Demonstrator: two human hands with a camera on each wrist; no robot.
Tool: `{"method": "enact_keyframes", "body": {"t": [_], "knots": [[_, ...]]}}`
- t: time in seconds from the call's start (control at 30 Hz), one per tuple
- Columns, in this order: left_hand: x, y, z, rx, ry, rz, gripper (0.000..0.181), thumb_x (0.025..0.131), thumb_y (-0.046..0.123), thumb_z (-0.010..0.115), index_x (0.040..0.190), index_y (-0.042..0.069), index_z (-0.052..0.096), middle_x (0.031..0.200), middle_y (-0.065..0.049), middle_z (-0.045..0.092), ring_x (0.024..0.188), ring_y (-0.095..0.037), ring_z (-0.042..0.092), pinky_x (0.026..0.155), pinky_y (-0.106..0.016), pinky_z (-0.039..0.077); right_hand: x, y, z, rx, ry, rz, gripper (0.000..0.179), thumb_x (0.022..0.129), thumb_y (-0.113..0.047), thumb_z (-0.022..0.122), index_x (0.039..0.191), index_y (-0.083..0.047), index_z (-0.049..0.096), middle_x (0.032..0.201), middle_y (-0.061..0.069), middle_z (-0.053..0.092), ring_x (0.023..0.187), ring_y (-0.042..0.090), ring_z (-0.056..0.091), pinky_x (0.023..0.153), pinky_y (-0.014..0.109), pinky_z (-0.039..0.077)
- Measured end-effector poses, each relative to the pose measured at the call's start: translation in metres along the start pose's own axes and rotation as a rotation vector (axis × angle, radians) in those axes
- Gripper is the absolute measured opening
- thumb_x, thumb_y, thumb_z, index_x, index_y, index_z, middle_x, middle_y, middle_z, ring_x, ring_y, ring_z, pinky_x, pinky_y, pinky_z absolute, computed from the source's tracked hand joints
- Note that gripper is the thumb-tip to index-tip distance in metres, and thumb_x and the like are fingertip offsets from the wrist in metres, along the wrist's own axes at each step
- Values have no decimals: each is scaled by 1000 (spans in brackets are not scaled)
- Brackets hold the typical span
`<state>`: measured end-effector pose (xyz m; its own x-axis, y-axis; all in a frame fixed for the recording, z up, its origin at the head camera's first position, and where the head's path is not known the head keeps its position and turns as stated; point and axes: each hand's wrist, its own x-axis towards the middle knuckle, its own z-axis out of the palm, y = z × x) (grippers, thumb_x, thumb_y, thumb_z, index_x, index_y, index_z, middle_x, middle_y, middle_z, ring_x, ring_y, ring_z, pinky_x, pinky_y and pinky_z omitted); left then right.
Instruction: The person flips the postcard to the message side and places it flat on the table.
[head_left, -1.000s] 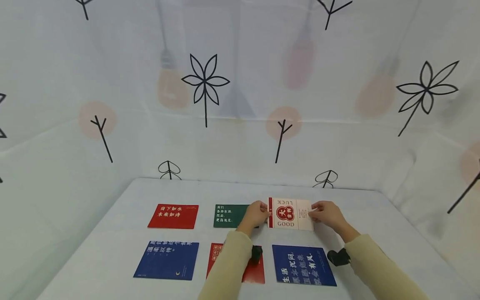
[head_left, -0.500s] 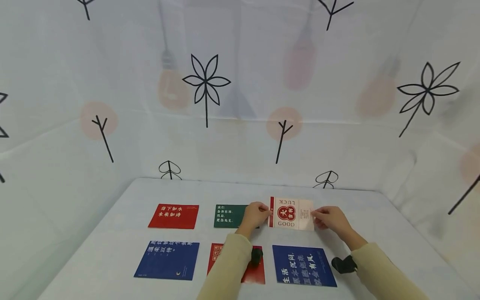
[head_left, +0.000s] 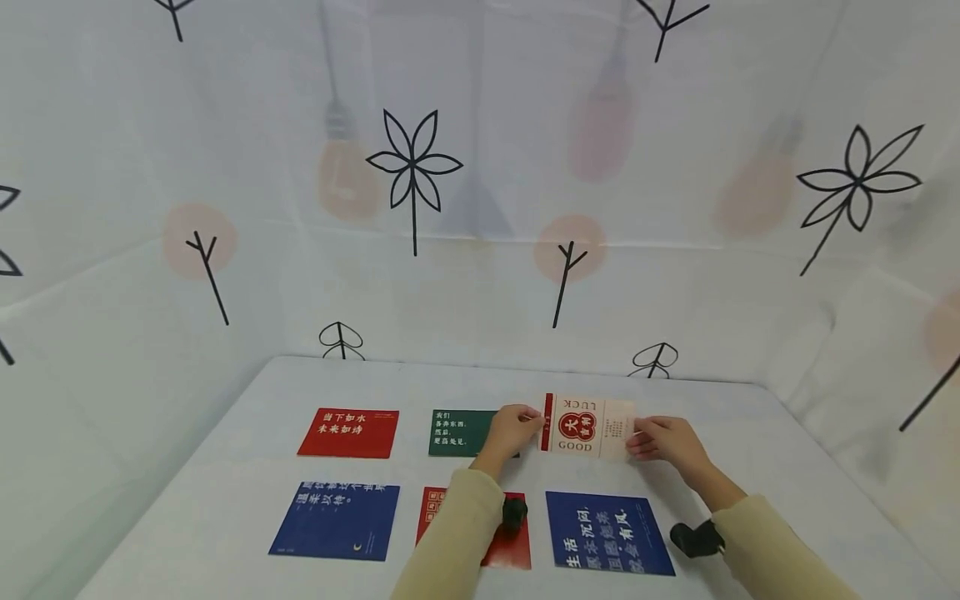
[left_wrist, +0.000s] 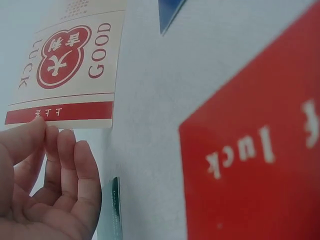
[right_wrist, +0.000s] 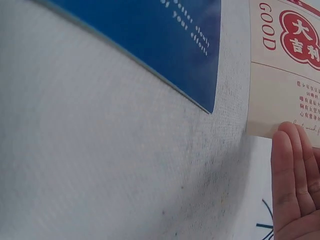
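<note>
A cream card [head_left: 588, 427] with a red band, a red emblem and the words GOOD LUCK is held up at the back right. My left hand [head_left: 512, 435] pinches its red-banded edge between thumb and fingers; the left wrist view shows that hand [left_wrist: 55, 185] with the thumb at the band. At the opposite edge, my right hand [head_left: 670, 444] has its fingers extended. In the right wrist view the straight fingertips [right_wrist: 285, 135] overlap the lower part of the card [right_wrist: 267, 90], and the thumb is hidden. A green card [head_left: 459, 432] lies partly behind my left hand.
On the white table [head_left: 225, 467] lie a red card [head_left: 352, 433] at back left, a blue card [head_left: 337, 525] at front left and another blue card [head_left: 607, 533] at front right. My left sleeve [head_left: 453, 533] partly covers a second red card [head_left: 512, 546]. A patterned cloth [head_left: 480, 317] hangs behind.
The cream card has shifted slightly to the right with my left hand on it. My right hand has moved a little right and down along its edge, and its fingers have straightened.
</note>
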<state>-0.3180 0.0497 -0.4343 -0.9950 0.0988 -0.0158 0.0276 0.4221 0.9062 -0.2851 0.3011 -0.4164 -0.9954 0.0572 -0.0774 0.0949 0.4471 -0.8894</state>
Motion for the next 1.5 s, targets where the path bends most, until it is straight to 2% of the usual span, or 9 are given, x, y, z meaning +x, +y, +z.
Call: {"method": "enact_keyframes", "body": {"t": [0.1, 0.27, 0.5, 0.87, 1.17, 1.5], "knots": [[1, -2, 0, -45, -17, -9, 16, 89, 21, 64, 95, 7, 67, 75, 1, 58, 66, -11, 54, 60, -23, 48, -1, -2, 0, 37, 5, 9, 42, 100, -17, 41, 116, 21, 47, 80, 12, 67, 72, 20, 66, 66, 31, 55], [-1, -1, -1, -71, -23, -7, 15, 89, 18, 64, 95, 5, 68, 75, 1, 60, 66, -10, 55, 62, -23, 50, -2, -3, 1, 91, 9, 17, 41, 100, -13, 39, 119, 23, 44, 82, 13, 67, 72, 19, 66, 67, 30, 55], [-3, -3, -4, -71, -15, -12, 17, 90, 17, 63, 95, 3, 70, 74, 0, 61, 66, -10, 56, 60, -24, 50, -4, -1, 5, 100, 28, 9, 41, 99, -14, 40, 119, 22, 45, 84, 13, 67, 74, 18, 66, 68, 29, 55], [0, -4, -4, -141, -8, -36, 15, 90, 12, 62, 96, 1, 69, 76, -1, 63, 68, -10, 59, 64, -23, 52, -2, -2, 7, 106, 57, -61, 41, 98, -15, 43, 118, 21, 47, 92, 19, 67, 76, 15, 67, 71, 29, 55], [3, -6, -6, -170, -13, -15, 16, 89, 9, 62, 98, -2, 69, 79, -4, 66, 70, -10, 62, 65, -24, 54, -2, -3, 9, 151, 56, -58, 43, 99, -17, 44, 120, 20, 45, 97, 22, 66, 78, 15, 67, 73, 29, 54], [3, -7, -4, -213, -6, -37, 15, 90, 7, 61, 96, -4, 70, 80, -6, 68, 71, -13, 64, 64, -26, 54, -3, -2, 10, 193, 63, -54, 43, 98, -17, 47, 120, 20, 45, 99, 23, 65, 79, 15, 67, 75, 32, 53]]}}
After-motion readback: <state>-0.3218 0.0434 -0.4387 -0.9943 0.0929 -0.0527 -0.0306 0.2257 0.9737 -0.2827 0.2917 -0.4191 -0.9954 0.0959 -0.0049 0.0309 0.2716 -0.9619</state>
